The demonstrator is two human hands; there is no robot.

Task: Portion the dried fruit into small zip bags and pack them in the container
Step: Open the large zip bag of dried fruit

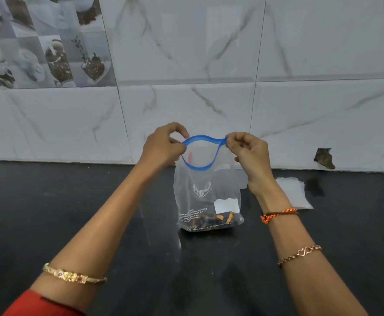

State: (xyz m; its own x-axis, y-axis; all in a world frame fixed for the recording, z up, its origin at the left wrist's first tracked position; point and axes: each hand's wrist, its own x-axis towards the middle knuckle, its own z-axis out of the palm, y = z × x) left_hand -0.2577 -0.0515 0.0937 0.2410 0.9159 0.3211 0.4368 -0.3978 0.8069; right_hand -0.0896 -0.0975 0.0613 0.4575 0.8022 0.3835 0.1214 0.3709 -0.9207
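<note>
A clear zip bag (207, 197) with a blue zip strip stands upright on the black counter (72, 213). Its mouth is pulled open into a loop. Dark and orange dried fruit (213, 218) lies in its bottom. My left hand (161, 148) pinches the left end of the blue strip. My right hand (250, 156) pinches the right end. A white label sits on the bag's front.
A small stack of flat, empty clear zip bags (293, 192) lies on the counter to the right, behind my right wrist. A marble-tiled wall (209, 65) rises just behind the bag, with a broken hole (324, 157) low at the right.
</note>
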